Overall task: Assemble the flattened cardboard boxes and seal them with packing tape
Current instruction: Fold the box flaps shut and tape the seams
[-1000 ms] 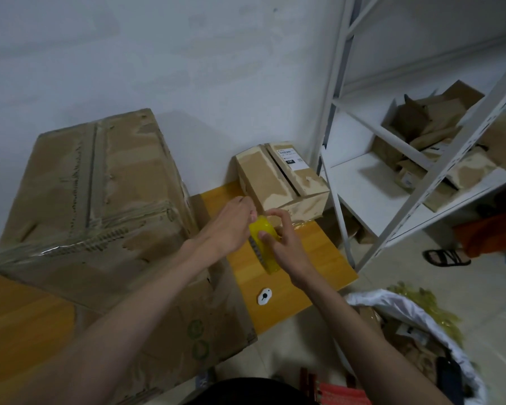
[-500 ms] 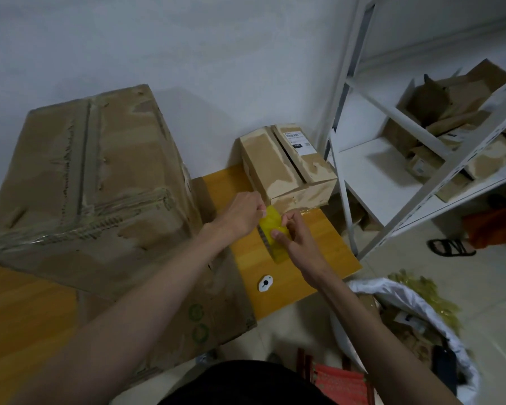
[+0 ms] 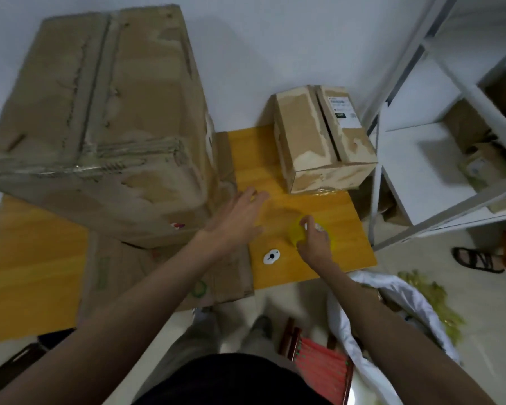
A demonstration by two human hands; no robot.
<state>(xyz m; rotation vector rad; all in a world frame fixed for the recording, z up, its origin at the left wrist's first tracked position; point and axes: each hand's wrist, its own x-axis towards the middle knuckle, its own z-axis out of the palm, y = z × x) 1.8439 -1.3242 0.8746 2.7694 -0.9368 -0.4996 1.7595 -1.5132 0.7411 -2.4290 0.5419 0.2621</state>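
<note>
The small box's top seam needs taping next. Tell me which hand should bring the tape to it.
Right. The right hand already grips the yellow tape roll on the table, just in front of the small box. The left hand is open and empty, probably better for steadying the box.

— How many assembled cardboard boxes stand on the surface (image 3: 275, 153)?
— Two: one large box (image 3: 100, 112) at the left and one small box (image 3: 322, 138) at the right, by the wall.
— And flattened ones?
— One flattened cardboard sheet (image 3: 158, 270) that I can make out, lying under the large box.
— Rolls of tape?
— One yellow tape roll (image 3: 297, 233).
— Hands?
— Two, a left hand (image 3: 237, 217) and a right hand (image 3: 314, 239).
— Anything else on the surface?
— One small white tag (image 3: 271, 256).
— On the floor?
— One sandal (image 3: 476, 260), one white sack (image 3: 392, 314), one red bundle (image 3: 319, 363).
— And the shelf unit (image 3: 421, 159)?
— One, holding several crumpled cardboard pieces; the blur keeps me from counting them.
</note>
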